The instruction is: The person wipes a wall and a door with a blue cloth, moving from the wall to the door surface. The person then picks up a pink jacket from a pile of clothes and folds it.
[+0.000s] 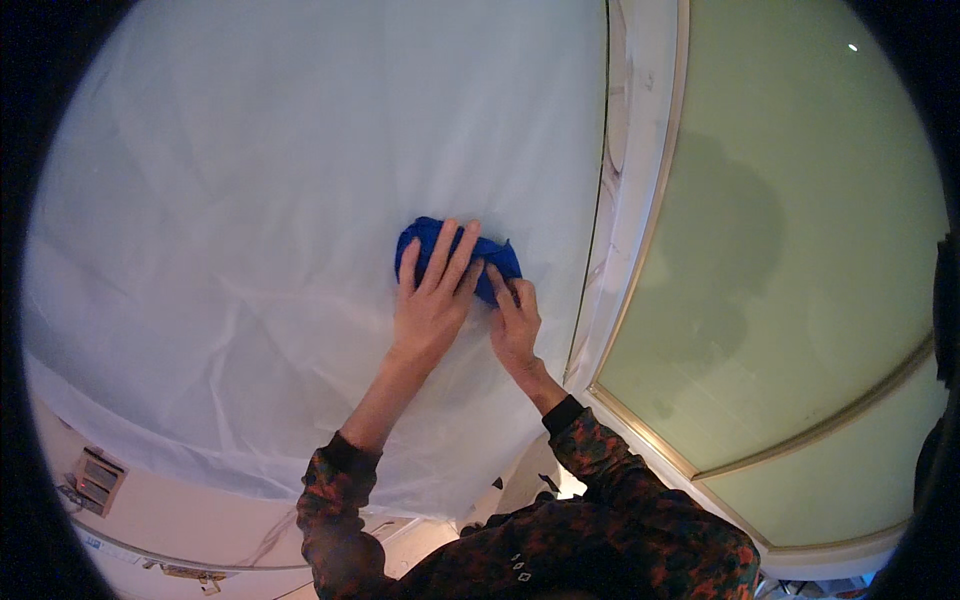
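A folded dark blue cloth [425,229] lies on a wide sheet of translucent white plastic film [315,187]. My left hand [435,289] rests on top of the cloth with its fingers spread, pressing it to the film. At the cloth's right end my right hand [514,315] holds its edge, the fingers bent; the fingertips are partly hidden in the folds. Both hands are close together, left of the long edge where the film meets a pale frame.
To the right stand greenish frosted glass panels [795,247] in metal frames, beside a white marbled strip [634,180]. At lower left are a small wall-mounted unit [100,481] with wires and a metal fitting [193,574]. The film hangs in loose creases near its lower edge.
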